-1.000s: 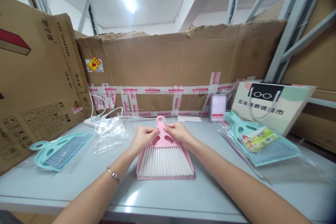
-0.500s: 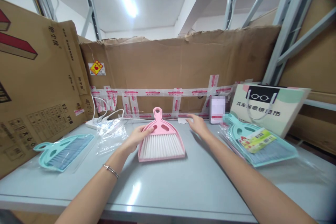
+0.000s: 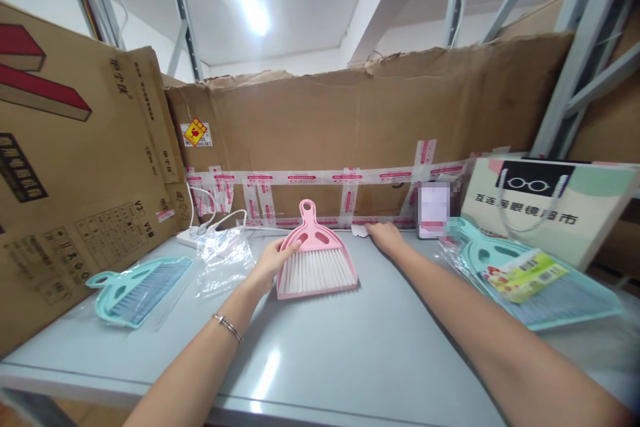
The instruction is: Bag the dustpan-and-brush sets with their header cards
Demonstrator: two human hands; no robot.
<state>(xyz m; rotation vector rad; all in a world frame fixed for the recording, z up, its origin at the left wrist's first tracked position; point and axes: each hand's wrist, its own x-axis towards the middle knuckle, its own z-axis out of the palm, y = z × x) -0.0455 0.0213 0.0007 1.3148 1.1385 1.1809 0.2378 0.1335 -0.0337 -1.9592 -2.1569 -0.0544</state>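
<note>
My left hand (image 3: pixel 274 261) grips the left edge of a pink dustpan (image 3: pixel 311 235), its thumb over the front. A white-bristled brush (image 3: pixel 317 271) sits in the dustpan, handle up. At the back of the table, my right hand (image 3: pixel 385 236) reaches to a small white paper piece (image 3: pixel 359 231); its fingertips are at the paper's right end, and whether they pinch it is too small to tell.
Bagged teal dustpan sets lie at the left (image 3: pixel 143 287) and right (image 3: pixel 540 280). Clear plastic (image 3: pixel 225 260) lies near a white power strip (image 3: pixel 189 236). A phone (image 3: pixel 434 211) and paper bag (image 3: pixel 545 203) stand back right. Cardboard (image 3: pixel 300 120) walls the back.
My right hand has moved to the white paper piece, its fingers lower and closer together. The dustpan in my left hand is slightly farther back and turned a little. The view has shifted left.
</note>
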